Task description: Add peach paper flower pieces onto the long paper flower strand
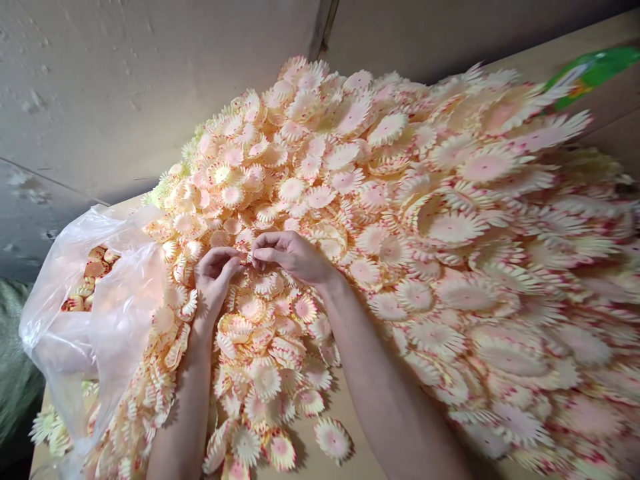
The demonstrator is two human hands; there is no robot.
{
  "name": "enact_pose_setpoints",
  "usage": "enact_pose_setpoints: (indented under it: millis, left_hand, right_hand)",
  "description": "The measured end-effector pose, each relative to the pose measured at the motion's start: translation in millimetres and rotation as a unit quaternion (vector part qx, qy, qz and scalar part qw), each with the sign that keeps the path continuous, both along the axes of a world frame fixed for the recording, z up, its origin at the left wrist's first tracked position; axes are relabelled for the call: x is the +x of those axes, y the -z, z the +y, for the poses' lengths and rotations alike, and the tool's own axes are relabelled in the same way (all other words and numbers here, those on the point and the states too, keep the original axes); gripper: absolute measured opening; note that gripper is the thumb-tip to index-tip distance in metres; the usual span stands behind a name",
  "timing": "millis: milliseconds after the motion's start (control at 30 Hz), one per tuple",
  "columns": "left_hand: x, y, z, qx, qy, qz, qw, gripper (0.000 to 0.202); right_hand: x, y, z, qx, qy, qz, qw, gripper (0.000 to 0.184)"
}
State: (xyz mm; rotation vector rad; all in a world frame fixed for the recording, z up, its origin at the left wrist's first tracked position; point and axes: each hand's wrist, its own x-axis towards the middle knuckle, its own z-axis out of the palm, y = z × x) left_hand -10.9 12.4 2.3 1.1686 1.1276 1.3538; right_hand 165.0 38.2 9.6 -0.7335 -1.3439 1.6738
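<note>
My left hand (pixel 214 273) and my right hand (pixel 293 255) meet over a big heap of artificial flower petal discs (pixel 345 180). Thumb and fingertips are pinched on both hands. Between them shows a small piece of a pale petal disc (pixel 249 257), mostly hidden by the fingers. The loose discs are cream with pinkish centres and fringed, red-tipped edges. Some are spread below my hands, and a single disc (pixel 333 439) lies apart on the tabletop between my forearms.
A clear plastic bag (pixel 125 320) at the left holds red-edged pieces. A green packet (pixel 595 73) lies at the far right. Behind the heap stands a grey, flaking wall (pixel 125 80). Bare wooden tabletop (pixel 310 463) shows near the front.
</note>
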Motion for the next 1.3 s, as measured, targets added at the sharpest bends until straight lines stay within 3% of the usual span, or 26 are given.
enact_pose_setpoints:
  millis: [200, 333, 600, 900, 1067, 1167, 1300]
  left_hand:
    - [2, 1.1, 2, 0.026, -0.013, 0.027, 0.999, 0.027]
    - [1, 1.9, 3, 0.036, 0.0, 0.021, 0.999, 0.033]
    - [2, 1.5, 2, 0.037, -0.014, 0.037, 0.999, 0.021]
    - [-2, 6.7, 8, -0.026, -0.032, -0.049, 0.998, 0.027]
    - [-8, 11.0, 13, -0.049, -0.05, -0.101, 0.992, 0.031]
    - [-5, 7.7, 11, -0.03, -0.062, -0.092, 0.993, 0.03]
    - [1, 0.2, 5, -0.035, -0.057, -0.076, 0.995, 0.039]
  right_hand:
    - [-4, -1.2, -3, 0.006, -0.004, -0.009, 1.0, 0.019]
    - [-8, 1.7, -4, 0.024, 0.042, -0.023, 0.999, 0.026]
    - [-9, 3.4, -2, 0.035, 0.061, -0.044, 0.997, 0.026]
    - [-5, -4.5, -3, 0.005, 0.008, -0.024, 1.0, 0.026]
    - [3, -9.4, -5, -0.005, -0.026, 0.087, 0.996, 0.027]
    - [8, -9.6, -6, 0.015, 0.016, 0.127, 0.992, 0.039]
    - [5, -7.5, -5, 0.054, 0.076, 0.066, 0.994, 0.047]
